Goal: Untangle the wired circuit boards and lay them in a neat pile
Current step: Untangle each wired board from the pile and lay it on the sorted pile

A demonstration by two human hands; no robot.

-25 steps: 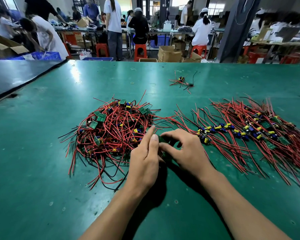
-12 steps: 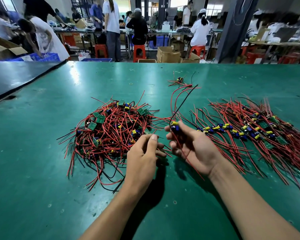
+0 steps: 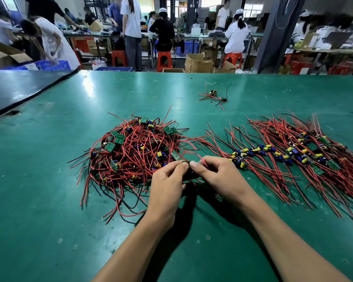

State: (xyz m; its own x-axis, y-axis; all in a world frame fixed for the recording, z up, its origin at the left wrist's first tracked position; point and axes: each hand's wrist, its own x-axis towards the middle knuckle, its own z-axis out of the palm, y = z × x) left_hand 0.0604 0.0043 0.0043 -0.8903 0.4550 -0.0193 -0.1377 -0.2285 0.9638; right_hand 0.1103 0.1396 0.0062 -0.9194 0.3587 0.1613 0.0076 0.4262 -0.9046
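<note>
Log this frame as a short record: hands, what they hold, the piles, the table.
left hand: pinches a circuit board
right hand: pinches the same circuit board from the other side
tangled heap: left of the hands, red and black wires, green boards
sorted row: right of the hands, boards lined up, wires fanned out
stray board: alone, farther back
table: green surface

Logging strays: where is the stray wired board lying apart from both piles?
Head view: the stray wired board lies far up the green table, right of centre, beyond the gap between tangled heap and sorted pile.
</note>
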